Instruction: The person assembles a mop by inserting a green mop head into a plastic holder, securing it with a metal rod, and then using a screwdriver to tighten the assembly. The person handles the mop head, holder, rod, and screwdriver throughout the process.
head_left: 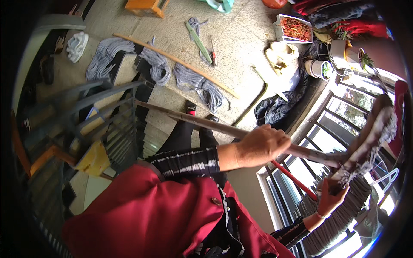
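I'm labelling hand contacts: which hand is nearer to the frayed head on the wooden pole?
Right. The right hand grips the lower end of the frayed head; the left hand is farther off, closed around the wooden pole.

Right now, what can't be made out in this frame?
All in the head view:
Wooden handle: the stretch behind the left hand is hidden.
Crosspiece: the right hand covers part of its lower end.
Turquoise object: cut off by the top edge.
Red object: also cut off there.

Two hands (pixel 263 147) (pixel 330 200), two wooden poles (pixel 202 122) (pixel 172 59)
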Demonstrator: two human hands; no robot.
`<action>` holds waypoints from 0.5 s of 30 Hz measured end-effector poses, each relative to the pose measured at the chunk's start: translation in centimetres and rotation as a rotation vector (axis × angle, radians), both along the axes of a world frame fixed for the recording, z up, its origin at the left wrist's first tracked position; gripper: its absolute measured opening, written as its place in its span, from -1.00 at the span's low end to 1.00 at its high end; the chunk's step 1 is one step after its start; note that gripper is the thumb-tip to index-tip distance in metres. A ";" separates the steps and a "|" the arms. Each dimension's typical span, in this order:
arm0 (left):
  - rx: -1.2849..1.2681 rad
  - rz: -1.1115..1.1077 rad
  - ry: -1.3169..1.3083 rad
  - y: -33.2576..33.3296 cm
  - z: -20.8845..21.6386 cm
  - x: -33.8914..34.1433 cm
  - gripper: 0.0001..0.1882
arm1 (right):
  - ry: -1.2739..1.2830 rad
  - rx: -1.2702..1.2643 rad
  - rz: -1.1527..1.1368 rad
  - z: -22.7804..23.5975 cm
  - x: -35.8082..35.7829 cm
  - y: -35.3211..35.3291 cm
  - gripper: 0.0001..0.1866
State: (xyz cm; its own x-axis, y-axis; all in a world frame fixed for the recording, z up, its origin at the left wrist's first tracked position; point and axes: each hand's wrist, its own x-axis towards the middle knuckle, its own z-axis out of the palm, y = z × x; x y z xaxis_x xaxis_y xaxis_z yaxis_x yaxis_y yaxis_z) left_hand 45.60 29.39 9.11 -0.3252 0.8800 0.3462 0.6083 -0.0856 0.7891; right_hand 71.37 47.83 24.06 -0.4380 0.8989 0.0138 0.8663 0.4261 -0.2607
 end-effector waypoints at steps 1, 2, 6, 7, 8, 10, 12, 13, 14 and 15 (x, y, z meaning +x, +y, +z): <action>-0.012 0.016 -0.033 -0.5 -0.6 -0.1 -0.77 | 0.001 -0.018 0.053 -0.2 -0.9 -0.1 -0.21; -0.038 0.029 -0.030 -1.1 -1.4 -0.2 -0.77 | -0.028 0.023 0.112 -0.7 -1.8 -0.4 -0.21; -0.203 0.185 -0.058 -3.9 -3.4 -0.1 -0.77 | -0.052 0.023 0.304 -2.0 -5.3 -2.1 -0.23; -0.185 0.243 -0.103 -4.6 -3.8 -0.3 -0.78 | -0.014 0.103 0.384 -2.6 -6.4 -2.6 -0.28; -0.215 0.281 -0.110 -5.2 -4.2 -0.5 -0.82 | 0.015 -0.026 0.325 -2.8 -7.4 -3.1 -0.30; -0.219 0.344 -0.167 -6.6 -4.7 -1.0 -0.86 | 0.025 -0.034 0.417 -2.9 -9.5 -4.2 -0.34; -0.158 0.426 -0.126 -7.5 -4.9 -1.6 -0.86 | 0.104 -0.074 0.460 -2.8 -11.6 -5.4 -0.38; -0.099 0.474 -0.142 -8.2 -4.9 -2.2 -0.83 | 0.143 -0.165 0.437 -2.5 -12.6 -6.1 -0.40; -0.100 0.475 -0.158 -8.8 -4.7 -2.9 -0.80 | 0.118 -0.074 0.575 -2.3 -13.6 -6.5 -0.40; -0.099 0.509 -0.167 -9.3 -4.3 -3.3 -0.80 | 0.102 -0.024 0.691 -2.1 -14.7 -6.8 -0.41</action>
State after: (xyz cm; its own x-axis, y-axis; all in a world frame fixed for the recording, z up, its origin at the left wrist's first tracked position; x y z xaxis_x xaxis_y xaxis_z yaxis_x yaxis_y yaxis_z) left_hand 42.29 20.12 4.83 -0.7620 0.6228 0.1773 0.4195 0.2662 0.8678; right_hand 56.70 41.04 21.99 -0.9071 0.4152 0.0689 0.3694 0.8639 -0.3423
